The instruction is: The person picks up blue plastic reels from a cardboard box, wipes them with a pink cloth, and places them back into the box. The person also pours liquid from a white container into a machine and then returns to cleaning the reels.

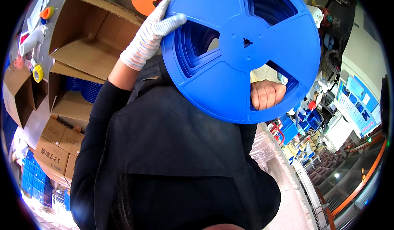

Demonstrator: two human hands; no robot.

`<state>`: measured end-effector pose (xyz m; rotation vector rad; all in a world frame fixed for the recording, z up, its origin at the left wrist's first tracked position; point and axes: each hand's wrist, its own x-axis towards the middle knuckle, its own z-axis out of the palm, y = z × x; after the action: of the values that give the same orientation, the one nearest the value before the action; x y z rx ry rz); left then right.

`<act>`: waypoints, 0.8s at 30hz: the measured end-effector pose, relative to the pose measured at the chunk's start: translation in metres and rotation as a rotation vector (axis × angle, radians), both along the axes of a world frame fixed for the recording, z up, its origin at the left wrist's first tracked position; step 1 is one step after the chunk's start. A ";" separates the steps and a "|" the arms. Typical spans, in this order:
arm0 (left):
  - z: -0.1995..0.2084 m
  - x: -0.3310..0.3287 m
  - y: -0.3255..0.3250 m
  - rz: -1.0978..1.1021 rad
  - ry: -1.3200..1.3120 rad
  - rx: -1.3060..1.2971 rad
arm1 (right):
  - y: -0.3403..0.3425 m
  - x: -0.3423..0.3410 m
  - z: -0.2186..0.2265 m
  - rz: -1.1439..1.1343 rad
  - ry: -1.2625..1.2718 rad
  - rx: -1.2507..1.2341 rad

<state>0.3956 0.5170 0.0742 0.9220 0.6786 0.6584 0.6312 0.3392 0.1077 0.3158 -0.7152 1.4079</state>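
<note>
We're clasping a stack of blue reels (234,45) w/ both hands: the gloved L hand (150,33) is pinching the upper-left rim, thumb on the front face, other fingers mostly hidden; the bare R hand (266,94) is holding its fingers curled in the lower-right window, tho we can't tell how tightly. We're holding the stack in front of our chest, front face toward the camera. We're risking a slip: smooth plastic under the glove could let the rim slide, & if the R fingers are hooking only some layers, the rest could fan out or drop. We're raising the L arm, elbow bent; the R forearm is mostly hiding behind the reels. Farther out, an open carton (98,37) is sitting left of the L hand, an orange reel (139,2) approx. above it
</note>
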 end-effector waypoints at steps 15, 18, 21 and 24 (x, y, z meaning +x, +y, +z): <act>0.043 -0.071 -0.033 0.272 -0.085 -0.018 | -0.014 -0.041 0.000 -0.006 0.082 -0.233; 0.047 -0.087 -0.041 0.298 -0.055 0.045 | -0.015 -0.052 0.003 0.027 0.079 -0.234; 0.051 -0.104 -0.048 0.304 -0.024 0.034 | -0.019 -0.068 0.004 -0.015 0.055 -0.260; 0.051 -0.116 -0.053 0.327 -0.058 0.027 | -0.027 -0.078 0.013 -0.041 0.033 -0.350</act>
<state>0.2792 0.4640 0.1254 0.8201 0.7785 0.9830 0.5536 0.3124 0.1208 0.0497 -0.4346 1.4559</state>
